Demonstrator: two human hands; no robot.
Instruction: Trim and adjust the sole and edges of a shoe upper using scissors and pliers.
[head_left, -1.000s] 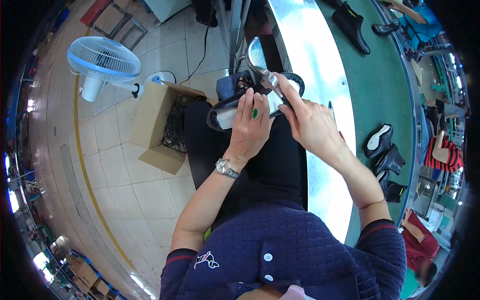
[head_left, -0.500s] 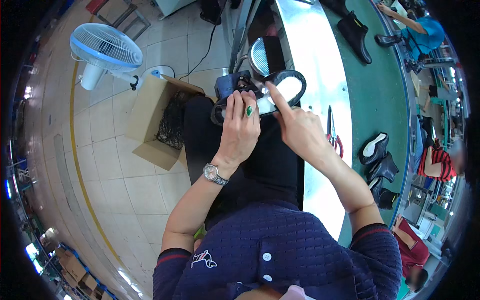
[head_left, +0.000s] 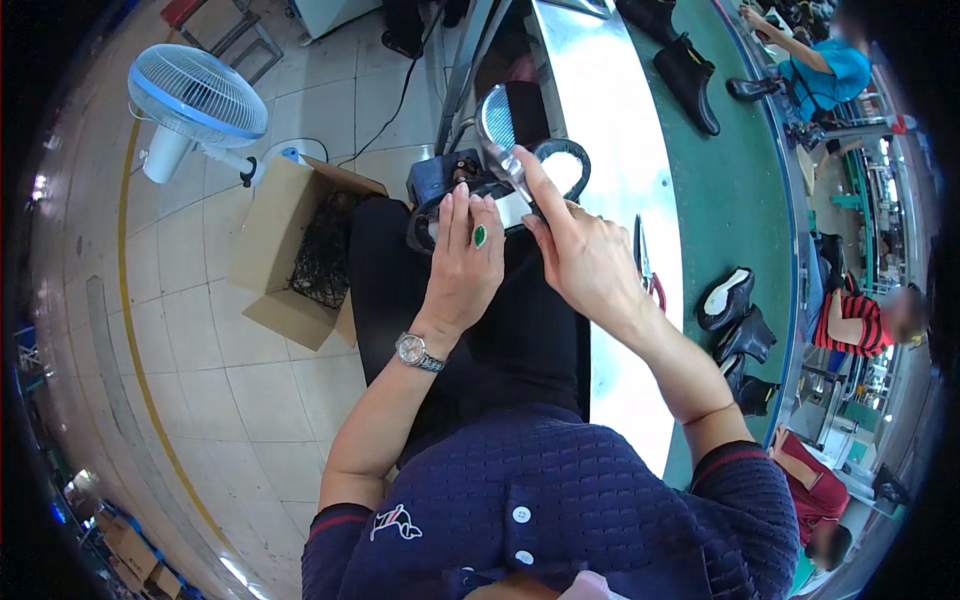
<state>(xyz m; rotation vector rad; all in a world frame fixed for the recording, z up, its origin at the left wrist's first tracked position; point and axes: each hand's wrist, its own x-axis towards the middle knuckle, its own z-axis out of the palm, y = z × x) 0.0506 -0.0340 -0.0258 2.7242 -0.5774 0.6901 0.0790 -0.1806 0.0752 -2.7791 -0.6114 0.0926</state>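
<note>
A black shoe upper lies bottom up across my lap and the bench edge, its white underside showing inside a black rim. My left hand, with a green-stoned ring, grips the shoe on its left part; the fingers bend over it and the thumb is hidden. A shiny metal hammer-like tool is in my right hand, over the middle of the shoe. The index finger stretches along this tool. Its handle is mostly hidden by the hand, so its exact kind is unclear.
Red-handled pincers lie on the metal bench. Black shoes and boots sit on the green conveyor. A cardboard box with black netting, a fan and a blue machine stand nearby. Other people work across.
The metal tool, blurred before, is now sharper and farther left over the shoe. My right hand has turned slightly. The whole view has shifted a little; my left hand keeps its hold.
</note>
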